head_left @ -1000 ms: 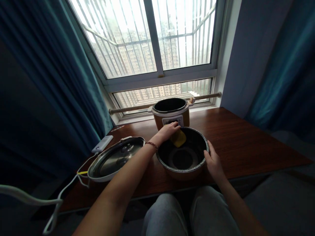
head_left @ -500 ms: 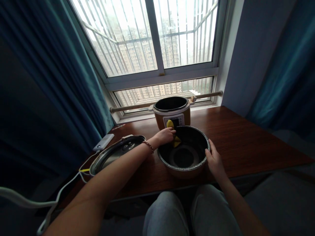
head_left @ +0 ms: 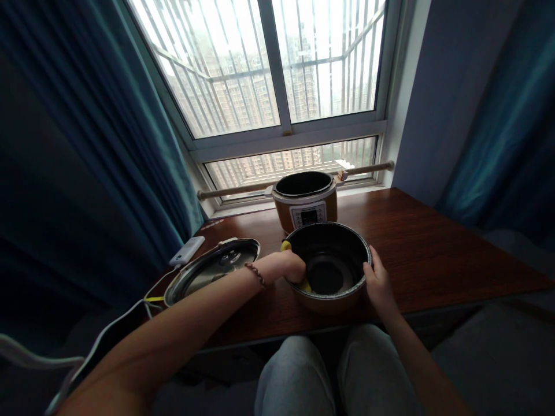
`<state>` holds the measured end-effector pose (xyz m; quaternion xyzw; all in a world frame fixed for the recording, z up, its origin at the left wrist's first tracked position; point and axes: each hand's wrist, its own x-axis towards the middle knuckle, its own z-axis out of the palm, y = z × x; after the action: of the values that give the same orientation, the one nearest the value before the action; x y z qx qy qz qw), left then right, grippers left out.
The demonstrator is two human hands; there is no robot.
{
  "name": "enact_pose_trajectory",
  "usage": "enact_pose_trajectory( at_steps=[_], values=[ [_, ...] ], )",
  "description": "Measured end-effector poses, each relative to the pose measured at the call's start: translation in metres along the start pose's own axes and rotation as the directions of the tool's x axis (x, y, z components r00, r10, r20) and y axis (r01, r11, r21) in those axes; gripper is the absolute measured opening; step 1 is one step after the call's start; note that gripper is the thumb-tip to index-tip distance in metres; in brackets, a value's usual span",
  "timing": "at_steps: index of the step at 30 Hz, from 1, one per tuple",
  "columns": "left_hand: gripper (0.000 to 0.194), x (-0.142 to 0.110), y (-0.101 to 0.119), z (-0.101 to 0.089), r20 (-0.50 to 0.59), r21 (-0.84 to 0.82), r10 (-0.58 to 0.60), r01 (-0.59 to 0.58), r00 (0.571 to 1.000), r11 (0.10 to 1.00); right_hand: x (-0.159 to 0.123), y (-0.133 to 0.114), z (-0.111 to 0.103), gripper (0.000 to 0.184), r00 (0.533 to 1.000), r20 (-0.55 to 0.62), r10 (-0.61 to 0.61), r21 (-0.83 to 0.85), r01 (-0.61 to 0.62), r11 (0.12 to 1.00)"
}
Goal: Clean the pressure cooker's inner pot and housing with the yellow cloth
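Note:
A round inner pot [head_left: 342, 234] with a dark inside and a pale rim stands on the table in front of my knees. My left hand [head_left: 291, 267] reaches over its left rim, closed on a yellow cloth [head_left: 306, 286] that lies against the inner wall; a bit of the cloth pokes out behind the hand. The fingertips are hidden in the pot. My right hand [head_left: 378, 280] grips the right rim, thumb and fingers on the wall. Just behind the pot stands an orange-brown pressure cooker body [head_left: 284, 212] with a control panel, open at the top.
A cooker lid [head_left: 208, 276] lies upturned under my left forearm. Left of it is a white power strip [head_left: 187, 251] with cables running off the edge. The brown wooden table [head_left: 416, 242] ends at a barred window [head_left: 243, 104]. A blue curtain [head_left: 130, 133] hangs at the left.
My left hand has moved down and toward me along the pot's left inner wall with the cloth. The right hand stays on the rim.

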<state>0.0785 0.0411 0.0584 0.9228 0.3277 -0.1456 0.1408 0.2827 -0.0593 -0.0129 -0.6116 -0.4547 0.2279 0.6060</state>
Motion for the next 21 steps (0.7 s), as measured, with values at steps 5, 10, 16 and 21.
enact_pose_trajectory(
  at_steps=[5, 10, 16, 21],
  values=[
    [0.025, 0.001, 0.026, -0.015, 0.416, -0.173, 0.143, -0.077, 0.898, 0.982, -0.001, 0.001, 0.002, 0.060, 1.000, -0.011, -0.010, 0.008, 0.010, 1.000],
    [0.044, 0.001, 0.052, -0.016, 0.375, -0.575, 0.311, -0.044, 0.873, 0.817, -0.001, 0.002, 0.002, 0.058, 1.000, -0.020, -0.019, 0.019, 0.020, 1.000],
    [0.047, -0.011, 0.065, -0.009, 0.126, -0.723, 0.312, -0.127, 0.942, 0.679, 0.000, 0.003, -0.001, 0.059, 1.000, -0.005, -0.005, -0.006, 0.005, 1.000],
    [0.037, -0.030, 0.056, -0.021, 0.253, -0.542, 0.353, -0.171, 0.901, 0.823, -0.003, 0.002, -0.007, 0.057, 0.999, 0.049, -0.016, -0.010, 0.016, 1.000]
  ],
)
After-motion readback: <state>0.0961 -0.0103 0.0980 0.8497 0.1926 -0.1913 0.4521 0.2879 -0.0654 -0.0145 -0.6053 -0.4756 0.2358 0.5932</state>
